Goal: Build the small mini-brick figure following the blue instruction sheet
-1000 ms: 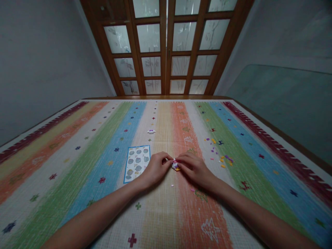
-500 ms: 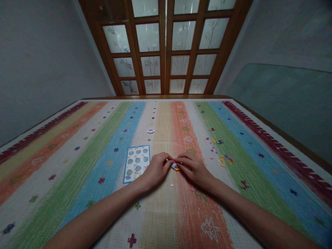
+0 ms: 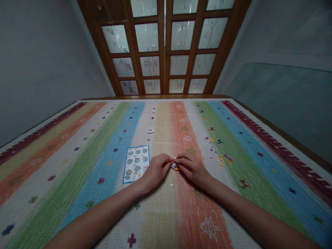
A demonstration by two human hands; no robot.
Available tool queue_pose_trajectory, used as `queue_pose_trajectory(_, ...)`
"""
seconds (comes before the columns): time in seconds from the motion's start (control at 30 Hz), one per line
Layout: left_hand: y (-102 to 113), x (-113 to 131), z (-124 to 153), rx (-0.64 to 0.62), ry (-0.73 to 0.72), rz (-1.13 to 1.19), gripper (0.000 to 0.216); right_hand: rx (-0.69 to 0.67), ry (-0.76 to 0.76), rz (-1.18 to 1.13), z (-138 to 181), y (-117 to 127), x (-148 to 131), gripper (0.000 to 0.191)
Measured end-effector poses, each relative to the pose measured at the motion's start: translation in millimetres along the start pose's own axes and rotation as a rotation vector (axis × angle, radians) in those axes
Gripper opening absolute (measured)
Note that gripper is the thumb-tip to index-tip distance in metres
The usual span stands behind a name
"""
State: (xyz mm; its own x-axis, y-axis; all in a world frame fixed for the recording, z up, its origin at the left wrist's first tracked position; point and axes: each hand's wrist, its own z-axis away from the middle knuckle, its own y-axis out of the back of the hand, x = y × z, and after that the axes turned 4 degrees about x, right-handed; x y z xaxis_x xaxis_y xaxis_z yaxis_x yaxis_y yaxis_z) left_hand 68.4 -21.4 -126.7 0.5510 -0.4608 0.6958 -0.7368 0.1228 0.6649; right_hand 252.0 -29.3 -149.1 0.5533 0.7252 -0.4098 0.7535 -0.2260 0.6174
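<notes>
My left hand [image 3: 155, 169] and my right hand [image 3: 192, 168] meet at the middle of a striped mat [image 3: 77, 166]. Both pinch a small cluster of tiny building bricks [image 3: 174, 165], white, pink and orange, held just above the mat. The fingers of both hands are curled closed around it. A blue-edged instruction sheet [image 3: 136, 163] with grey pictures lies flat right beside my left hand. One tiny loose piece [image 3: 171, 185] rests on the mat below the hands.
Several loose small bricks [image 3: 220, 157], yellow and purple, are scattered to the right of my right hand. A small white piece [image 3: 149, 131] lies farther back. A wooden glazed door [image 3: 166, 48] stands beyond the mat. A glass pane [image 3: 280, 100] leans at the right wall.
The hands stay together on the brick cluster, with only slight finger shifts. The view has tilted a little.
</notes>
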Motion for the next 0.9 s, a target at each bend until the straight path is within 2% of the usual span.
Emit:
queue_pose_trajectory(0.47,-2.1,0.7,1.1,0.033,-0.050,0.024,0.017,-0.013,-0.005,0.011,2.8,-2.1,1.6,0.020)
queue_pose_trajectory(0.77,-3.8,1.3,0.5,0.060,0.001,0.049,0.015,-0.025,-0.011,0.009,3.8,-2.2,2.5,0.021)
queue_pose_trajectory(0.9,-0.6,1.7,-1.3,0.033,0.116,0.089,0.012,-0.015,0.003,0.025,3.2,-1.7,1.6,0.021)
